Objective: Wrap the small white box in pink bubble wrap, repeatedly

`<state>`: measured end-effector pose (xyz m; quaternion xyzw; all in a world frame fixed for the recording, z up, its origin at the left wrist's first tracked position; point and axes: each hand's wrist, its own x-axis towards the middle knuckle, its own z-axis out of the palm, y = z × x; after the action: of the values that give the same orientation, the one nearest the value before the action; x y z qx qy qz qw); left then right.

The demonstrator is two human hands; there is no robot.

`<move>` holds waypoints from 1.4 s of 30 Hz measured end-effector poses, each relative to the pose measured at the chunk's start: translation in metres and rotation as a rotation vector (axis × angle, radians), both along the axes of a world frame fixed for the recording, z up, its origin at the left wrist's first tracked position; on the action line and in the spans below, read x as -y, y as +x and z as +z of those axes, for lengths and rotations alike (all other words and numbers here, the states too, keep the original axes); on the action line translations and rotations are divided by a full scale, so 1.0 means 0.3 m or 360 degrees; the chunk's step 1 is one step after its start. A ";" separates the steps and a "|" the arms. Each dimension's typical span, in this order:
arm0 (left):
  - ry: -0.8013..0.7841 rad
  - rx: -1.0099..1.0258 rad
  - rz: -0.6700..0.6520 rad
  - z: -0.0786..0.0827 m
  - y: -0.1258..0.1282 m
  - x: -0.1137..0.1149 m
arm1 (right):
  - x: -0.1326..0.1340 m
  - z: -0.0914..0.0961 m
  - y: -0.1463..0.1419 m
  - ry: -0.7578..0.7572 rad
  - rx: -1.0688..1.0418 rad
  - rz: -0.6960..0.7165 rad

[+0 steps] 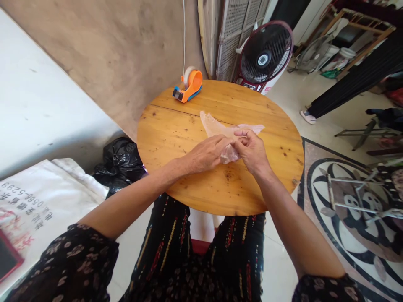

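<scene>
Two bare hands at work, one to each side of a single shared grip: left hand (208,154) and right hand (252,151), fingertips pressed together. Both narrow, pinching the same bunched end of one plastic bag (215,125). Right thumb on top of the film, left fingers curled over it from the other side.

One bag only, as far as can be told. Looks thin, clear with a faint pink cast, creased and wrinkled. Bunches into a small crumpled wad right inside the grip; fans out flat just beyond the grip into a rough triangle, one corner pointing away to the left, another trailing off past the right knuckles. Rests on one round wooden tabletop (170,138), honey-coloured and knotted, with a seam line running across beyond the grip.

One orange tape dispenser (189,86) far beyond the grip, at the far rim, well apart from the bag. One standing fan (266,52) farther still, off to the right, on the floor. One black bin bag (121,161) below the tabletop's edge, left of the grip, and one white printed sack (40,197) just beside it, farther left.
</scene>
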<state>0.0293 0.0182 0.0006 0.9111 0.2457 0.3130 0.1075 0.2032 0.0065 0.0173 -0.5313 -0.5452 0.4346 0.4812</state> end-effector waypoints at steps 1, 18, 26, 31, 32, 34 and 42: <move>-0.0015 0.0037 0.0005 -0.001 0.000 0.002 | -0.001 0.003 -0.006 0.0000 0.0034 0.0005; -0.0073 0.0298 0.0126 -0.036 0.002 0.033 | -0.003 0.027 -0.045 -0.0101 0.0410 0.0183; 0.0075 0.0305 0.0329 -0.075 0.000 0.075 | 0.019 0.020 -0.022 0.0030 0.0675 0.0345; 0.0238 0.0098 0.0449 -0.045 0.002 0.098 | 0.016 0.052 -0.007 0.0085 0.0820 0.0440; 0.0243 0.0073 0.0458 -0.045 0.002 0.101 | 0.014 0.058 -0.004 0.0118 0.0854 0.0464; 0.0253 0.0022 0.0455 -0.048 -0.001 0.104 | 0.011 0.066 -0.002 0.0174 0.0918 0.0498; 0.0196 -0.0025 0.0314 -0.054 -0.017 0.107 | 0.037 0.044 0.000 0.0364 0.1078 0.0556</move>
<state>0.0242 -0.0140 -0.0157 0.8898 0.3152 0.3296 0.0182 0.2033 -0.0045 0.0306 -0.4869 -0.8001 0.2464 0.2490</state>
